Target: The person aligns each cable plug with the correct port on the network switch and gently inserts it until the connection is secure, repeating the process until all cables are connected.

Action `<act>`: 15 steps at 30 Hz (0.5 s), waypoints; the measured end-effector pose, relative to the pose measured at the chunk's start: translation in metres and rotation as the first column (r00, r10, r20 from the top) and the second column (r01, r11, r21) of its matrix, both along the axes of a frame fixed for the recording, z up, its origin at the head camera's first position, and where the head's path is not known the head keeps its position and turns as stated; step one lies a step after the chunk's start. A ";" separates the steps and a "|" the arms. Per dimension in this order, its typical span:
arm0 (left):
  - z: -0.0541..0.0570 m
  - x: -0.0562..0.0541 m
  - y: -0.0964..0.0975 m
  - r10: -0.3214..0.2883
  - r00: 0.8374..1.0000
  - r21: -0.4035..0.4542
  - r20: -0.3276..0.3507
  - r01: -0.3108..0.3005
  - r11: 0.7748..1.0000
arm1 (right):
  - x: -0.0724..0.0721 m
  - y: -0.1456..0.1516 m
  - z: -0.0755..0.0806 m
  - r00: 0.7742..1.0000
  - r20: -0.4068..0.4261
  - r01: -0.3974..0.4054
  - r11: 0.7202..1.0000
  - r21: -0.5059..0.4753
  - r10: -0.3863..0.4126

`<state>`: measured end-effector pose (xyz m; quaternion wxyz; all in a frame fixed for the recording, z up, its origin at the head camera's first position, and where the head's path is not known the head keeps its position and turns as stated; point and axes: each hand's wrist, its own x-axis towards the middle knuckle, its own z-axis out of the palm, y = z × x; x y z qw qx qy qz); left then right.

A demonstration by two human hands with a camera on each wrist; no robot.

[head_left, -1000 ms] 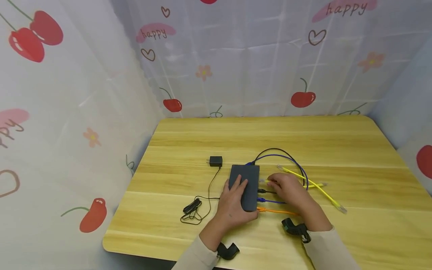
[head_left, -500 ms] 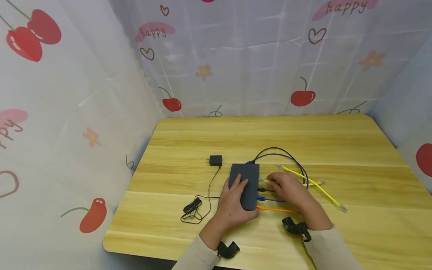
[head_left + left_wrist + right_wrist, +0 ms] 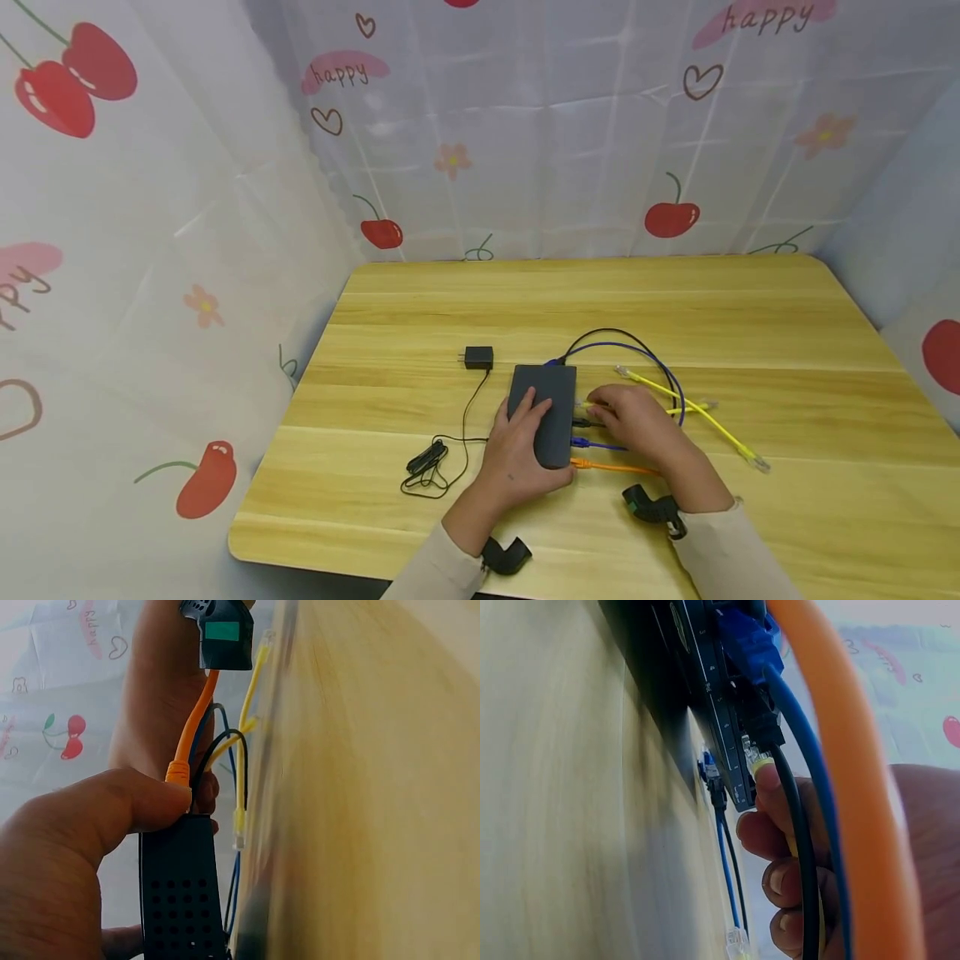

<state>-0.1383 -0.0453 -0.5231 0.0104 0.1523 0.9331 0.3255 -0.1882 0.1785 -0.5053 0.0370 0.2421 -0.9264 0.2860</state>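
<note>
My left hand (image 3: 513, 458) holds a dark network switch (image 3: 558, 429), fingers spread over its top and thumb at the near right corner. In the left wrist view the thumb (image 3: 154, 799) presses beside the orange cable's plug (image 3: 178, 772). On the port side, my right hand (image 3: 637, 421) pinches the clear plug (image 3: 754, 752) of a yellow network cable between thumb and finger. That plug sits at a port; how deep, I cannot tell. Black (image 3: 757, 724) and blue (image 3: 746, 641) plugs sit in ports beside it.
A second yellow cable (image 3: 731, 429) lies loose at the right, crossing the held one. Blue and black cables (image 3: 622, 335) loop from the far edge. At the left lie a power adapter (image 3: 478, 357) and its bundled cord (image 3: 427, 458).
My right hand has shifted slightly left, closer to the switch, with the yellow cable. The left hand and the switch stay in place.
</note>
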 end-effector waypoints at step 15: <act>0.002 0.000 0.004 -0.017 0.999 -0.129 -0.042 0.011 0.992 | -0.004 0.000 -0.009 0.998 -0.039 -0.043 0.999 0.001 0.043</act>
